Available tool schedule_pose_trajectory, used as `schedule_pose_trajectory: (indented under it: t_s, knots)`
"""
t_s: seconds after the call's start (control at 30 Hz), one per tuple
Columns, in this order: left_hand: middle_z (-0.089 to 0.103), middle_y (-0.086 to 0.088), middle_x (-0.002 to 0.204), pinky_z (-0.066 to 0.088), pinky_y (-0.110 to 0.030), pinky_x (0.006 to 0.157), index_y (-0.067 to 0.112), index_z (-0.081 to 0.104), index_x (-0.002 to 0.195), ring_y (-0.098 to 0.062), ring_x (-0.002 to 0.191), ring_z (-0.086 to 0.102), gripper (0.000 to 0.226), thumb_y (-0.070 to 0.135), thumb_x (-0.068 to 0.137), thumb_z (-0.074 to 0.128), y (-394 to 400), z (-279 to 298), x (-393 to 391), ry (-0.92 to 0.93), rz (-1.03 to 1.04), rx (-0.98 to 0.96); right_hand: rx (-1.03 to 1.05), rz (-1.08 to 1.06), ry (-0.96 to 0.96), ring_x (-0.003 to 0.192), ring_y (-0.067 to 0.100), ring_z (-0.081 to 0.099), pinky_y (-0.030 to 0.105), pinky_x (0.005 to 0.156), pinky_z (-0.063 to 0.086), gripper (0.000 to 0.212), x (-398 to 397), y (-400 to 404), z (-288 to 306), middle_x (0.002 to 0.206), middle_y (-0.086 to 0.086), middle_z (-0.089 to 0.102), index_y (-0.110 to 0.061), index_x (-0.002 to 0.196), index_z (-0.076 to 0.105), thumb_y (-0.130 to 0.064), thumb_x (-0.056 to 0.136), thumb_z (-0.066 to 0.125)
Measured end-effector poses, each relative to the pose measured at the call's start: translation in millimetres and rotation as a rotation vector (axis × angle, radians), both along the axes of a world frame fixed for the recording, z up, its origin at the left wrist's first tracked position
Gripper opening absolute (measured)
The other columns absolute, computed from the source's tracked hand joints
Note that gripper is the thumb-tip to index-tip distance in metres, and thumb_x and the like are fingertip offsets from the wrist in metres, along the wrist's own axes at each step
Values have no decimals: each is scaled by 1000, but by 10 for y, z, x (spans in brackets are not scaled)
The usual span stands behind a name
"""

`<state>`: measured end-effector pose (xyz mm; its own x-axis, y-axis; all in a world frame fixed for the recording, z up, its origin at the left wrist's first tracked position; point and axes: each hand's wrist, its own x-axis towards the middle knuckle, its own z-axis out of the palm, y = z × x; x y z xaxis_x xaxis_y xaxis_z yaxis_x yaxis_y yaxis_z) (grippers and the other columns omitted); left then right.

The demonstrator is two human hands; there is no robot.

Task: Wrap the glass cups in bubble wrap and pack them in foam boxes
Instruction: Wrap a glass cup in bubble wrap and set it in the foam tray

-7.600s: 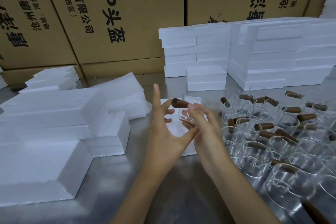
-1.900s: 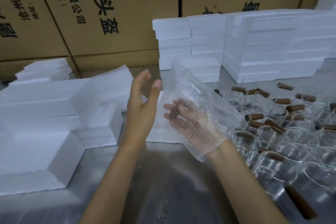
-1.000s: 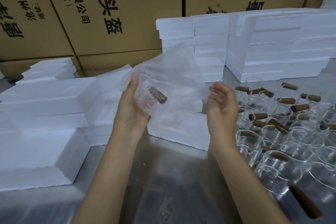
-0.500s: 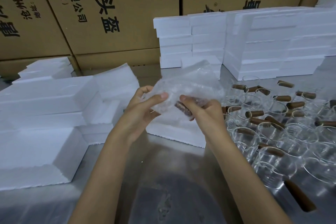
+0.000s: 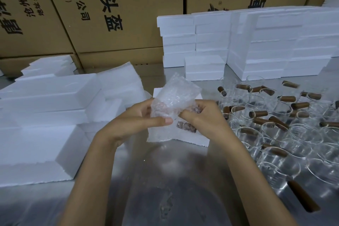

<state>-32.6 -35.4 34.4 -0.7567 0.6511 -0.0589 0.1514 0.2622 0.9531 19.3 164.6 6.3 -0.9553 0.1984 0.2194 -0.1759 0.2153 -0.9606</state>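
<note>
Bubble wrap [image 5: 175,97] now bundles my cup at frame centre; left hand [image 5: 135,121] and right hand [image 5: 201,117] both pinch it, closer than before

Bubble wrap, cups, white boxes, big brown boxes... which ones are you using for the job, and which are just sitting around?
For the job:
- bubble wrap round one cup, held by the left hand and right hand
- bare glass cups with brown handles, waiting on the right
- foam box just behind the hands
- foam stacks and foam pieces

Just there:
- cardboard cartons behind
- metal table
</note>
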Motion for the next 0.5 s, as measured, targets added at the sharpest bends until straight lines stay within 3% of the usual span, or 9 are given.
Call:
schedule_pose_trajectory:
  t_s: [0.07, 0.13, 0.27, 0.33, 0.4, 0.5]
  knots:
    - [74, 6, 113, 54, -25, 90, 25, 73, 113, -11, 108, 69, 46, 34, 71, 88, 41, -1, 19, 43, 88, 51, 19, 12, -5, 54, 11, 47, 22, 53, 38, 23, 12, -9, 5, 55, 5, 58, -14, 59, 64, -22, 75, 78]
    - [77, 2, 102, 56, -18, 77, 17, 77, 103, -14, 98, 73, 40, 30, 66, 86, 50, -5, 14, 71, 156, 88, 40, 27, -36, 49, 9, 41, 20, 47, 32, 32, 20, -33, 1, 51, -6, 45, -19, 52, 55, -19, 75, 77]
    - [78, 4, 96, 57, -21, 81, 18, 80, 97, -12, 92, 74, 26, 17, 73, 87, -6, 23, 15, 157, 75, -111, 232, 100, -121, 48, 8, 36, 23, 50, 29, 42, 50, -53, -16, 50, -5, 37, -15, 51, 43, -22, 75, 77]
    - [77, 11, 87, 54, -16, 74, 24, 80, 89, -4, 83, 72, 17, 16, 75, 86, 10, 16, 34, 208, 42, -245, 392, 109, -120, 49, 7, 29, 26, 50, 26, 46, 71, -59, -24, 50, -7, 31, -11, 52, 40, -24, 74, 78]
    - [74, 11, 81, 52, -18, 67, 27, 78, 82, -4, 76, 69, 12, 19, 75, 85, 78, -12, 50, 262, 62, -302, 465, 97, -94, 51, 7, 25, 25, 49, 23, 46, 76, -53, -28, 51, -7, 29, -8, 54, 42, -26, 74, 79]
    - [60, 6, 87, 48, -25, 69, 24, 73, 79, -11, 77, 59, 13, 21, 74, 85, 211, -83, 69, 442, 151, -326, 507, 41, -49, 55, 13, 31, 32, 53, 27, 39, 73, -8, -13, 57, -3, 39, -3, 65, 51, -30, 75, 78]
